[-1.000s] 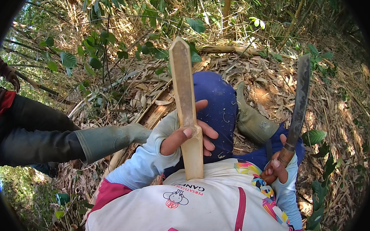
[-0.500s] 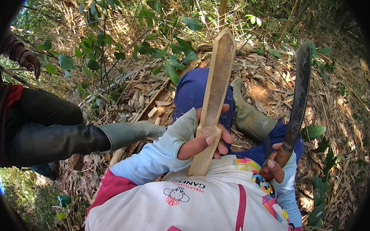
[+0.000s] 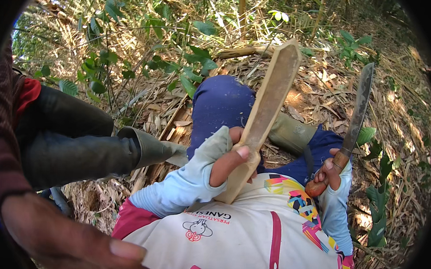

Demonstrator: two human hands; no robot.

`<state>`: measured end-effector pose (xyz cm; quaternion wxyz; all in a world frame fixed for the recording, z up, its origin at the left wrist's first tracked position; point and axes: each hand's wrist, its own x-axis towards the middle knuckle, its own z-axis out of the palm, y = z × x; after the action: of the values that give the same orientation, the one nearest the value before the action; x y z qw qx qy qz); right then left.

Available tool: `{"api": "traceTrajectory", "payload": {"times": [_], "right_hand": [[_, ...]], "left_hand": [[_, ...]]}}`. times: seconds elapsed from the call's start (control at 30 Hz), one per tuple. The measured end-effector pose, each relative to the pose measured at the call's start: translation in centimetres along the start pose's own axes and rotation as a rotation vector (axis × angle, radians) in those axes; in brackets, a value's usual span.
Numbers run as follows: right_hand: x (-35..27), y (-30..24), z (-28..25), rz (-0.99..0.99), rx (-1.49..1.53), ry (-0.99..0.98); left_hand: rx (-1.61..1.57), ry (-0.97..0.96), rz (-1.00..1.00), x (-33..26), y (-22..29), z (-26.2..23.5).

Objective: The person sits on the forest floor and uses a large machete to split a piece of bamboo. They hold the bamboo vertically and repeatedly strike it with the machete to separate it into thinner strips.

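My left hand [image 3: 230, 159] is closed round the narrow lower part of a carved, dagger-shaped piece of pale wood [image 3: 272, 91]. Its pointed end tilts up and to the right, and its butt rests against my white shirt [image 3: 250, 224]. On the right, my right hand [image 3: 329, 172] grips the wooden handle of a machete [image 3: 358, 115]. The machete's dark blade stands up beside the wood, apart from it. Another person's hand [image 3: 69, 234] reaches in from the lower left, thumb stretched out, below my left forearm and touching neither tool.
A co-worker's dark trousers and rubber boot [image 3: 151, 146] stand close on my left. My bent knee [image 3: 222, 105] in blue trousers and my green boot [image 3: 291, 133] lie ahead. Leafy plants [image 3: 197, 60], dry leaves and a fallen stick [image 3: 244, 52] cover the ground.
The wooden piece has tilted to the right, and my left fingers have closed more round it. The machete has shifted slightly right. The co-worker's hand has come close at lower left.
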<state>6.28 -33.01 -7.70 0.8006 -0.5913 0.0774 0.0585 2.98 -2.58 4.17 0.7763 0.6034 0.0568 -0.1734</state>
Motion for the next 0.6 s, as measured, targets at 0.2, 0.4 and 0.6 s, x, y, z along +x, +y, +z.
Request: {"api": "traceTrajectory", "payload": {"times": [0.2,0.4,0.6], "right_hand": [[-0.2,0.4,0.1,0.016,-0.052,0.103],[-1.0,-3.0,2.6,-0.075,0.118,-0.006],[-0.4,-6.9,3.4,-0.285,0.191,-0.077]], "left_hand": [[0.155,0.104,-0.006,1.6,0.0,1.4],[0.513,-0.113,0.14,4.9,0.2,4.9],[0.745,-0.247,0.259,6.4,-0.8,7.1]]}}
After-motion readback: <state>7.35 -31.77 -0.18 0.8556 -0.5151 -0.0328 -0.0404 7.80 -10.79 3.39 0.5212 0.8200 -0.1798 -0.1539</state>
